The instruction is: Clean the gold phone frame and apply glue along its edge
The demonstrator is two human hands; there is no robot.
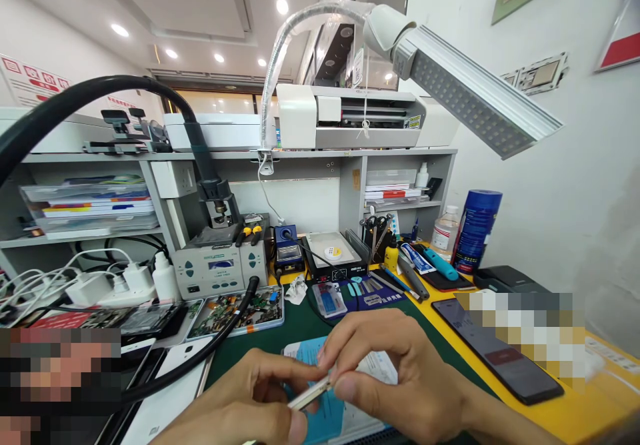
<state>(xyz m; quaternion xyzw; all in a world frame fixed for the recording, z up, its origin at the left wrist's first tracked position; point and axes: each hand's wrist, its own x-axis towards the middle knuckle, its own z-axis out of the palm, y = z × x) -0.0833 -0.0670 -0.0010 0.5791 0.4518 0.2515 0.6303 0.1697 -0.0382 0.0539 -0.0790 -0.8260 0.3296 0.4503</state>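
Note:
My left hand (255,395) is closed around a thin, pale slab (311,393) that looks like a phone seen edge-on. Its narrow, silvery side faces up, while its broad faces are mostly hidden by my fingers. At the slab's far end, my right hand (400,371) has its thumb and fingers pinched together, touching that end. Whether a smaller part sits between the right fingertips cannot be made out. Under both hands lies a blue and white printed sheet or packet (325,418) on the dark green mat (235,358).
A tray of circuit boards (235,315) and a grey soldering station (220,268) stand behind left. A black hose (220,348) arcs in at left beside a white tablet (170,391). Small blades lie on a blue pad (373,295). A phone (495,348) lies right, beneath a lamp (480,91).

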